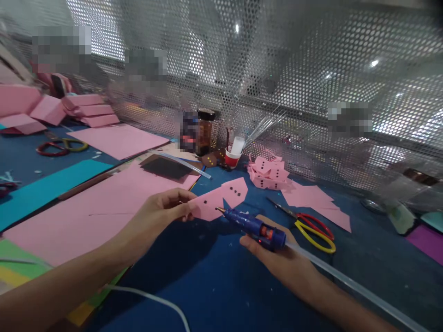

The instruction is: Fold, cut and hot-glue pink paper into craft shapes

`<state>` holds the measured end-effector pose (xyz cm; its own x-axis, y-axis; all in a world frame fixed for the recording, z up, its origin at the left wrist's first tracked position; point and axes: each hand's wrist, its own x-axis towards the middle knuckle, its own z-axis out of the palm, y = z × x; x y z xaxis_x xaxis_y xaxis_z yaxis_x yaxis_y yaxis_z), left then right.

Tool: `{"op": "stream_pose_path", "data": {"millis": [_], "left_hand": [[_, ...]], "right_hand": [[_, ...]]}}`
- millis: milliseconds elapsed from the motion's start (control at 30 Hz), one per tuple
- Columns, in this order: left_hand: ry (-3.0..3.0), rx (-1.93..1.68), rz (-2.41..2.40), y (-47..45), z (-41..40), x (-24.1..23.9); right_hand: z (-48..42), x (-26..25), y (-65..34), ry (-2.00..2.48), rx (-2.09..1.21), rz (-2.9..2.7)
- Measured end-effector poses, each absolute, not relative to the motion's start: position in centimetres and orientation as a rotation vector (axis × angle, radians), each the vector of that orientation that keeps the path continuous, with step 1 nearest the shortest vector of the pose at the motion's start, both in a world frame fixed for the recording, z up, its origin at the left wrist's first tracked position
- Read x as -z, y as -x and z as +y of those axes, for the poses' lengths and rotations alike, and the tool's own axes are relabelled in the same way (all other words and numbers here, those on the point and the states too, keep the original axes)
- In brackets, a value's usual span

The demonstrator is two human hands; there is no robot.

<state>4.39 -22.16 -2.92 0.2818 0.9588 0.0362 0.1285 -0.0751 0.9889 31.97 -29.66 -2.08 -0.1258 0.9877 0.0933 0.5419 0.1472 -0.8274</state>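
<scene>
Between the thumb and fingers of my left hand (173,207) is a pink paper cutout (211,200) with small black squares on it and a notch in its lower edge. My right hand (277,249) is wrapped round a blue hot glue gun (249,222), whose brass tip meets or nearly meets the cutout near a black square. A long clear glue stick (346,279) runs out of the gun's back end. Scissors (311,228) with red and yellow handles lie just beyond my right hand. Past them sits a pile of folded pink paper pieces (268,173) with black squares.
Pink sheets (83,216) and a teal strip (51,184) cover the left side. A red and white cup (232,158) and a dark-lidded jar (205,131) stand by the perforated metal screen (304,60). More scissors (62,146) lie far left. A white cord (152,297) crosses the front.
</scene>
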Motion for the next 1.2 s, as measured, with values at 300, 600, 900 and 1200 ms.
{"op": "stream_pose_path", "data": {"millis": [300, 600, 900, 1200], "left_hand": [[-1.496, -0.905, 1.009, -4.76, -22.56, 2.9], [-1.492, -0.899, 1.02, -4.84, -22.73, 2.88], [-1.509, -0.892, 1.02, -4.73, -22.6, 3.03], [-1.515, -0.894, 1.021, -4.68, -22.48, 3.14]], "right_hand": [[-29.41, 1.86, -31.57, 1.339, -0.795, -1.92], [-29.64, 2.18, -31.74, 1.27, -0.771, -1.973], [-29.46, 1.78, -31.8, 1.275, -0.701, -2.016], [-29.47, 2.11, -31.94, 1.246, -0.715, -2.034]]}}
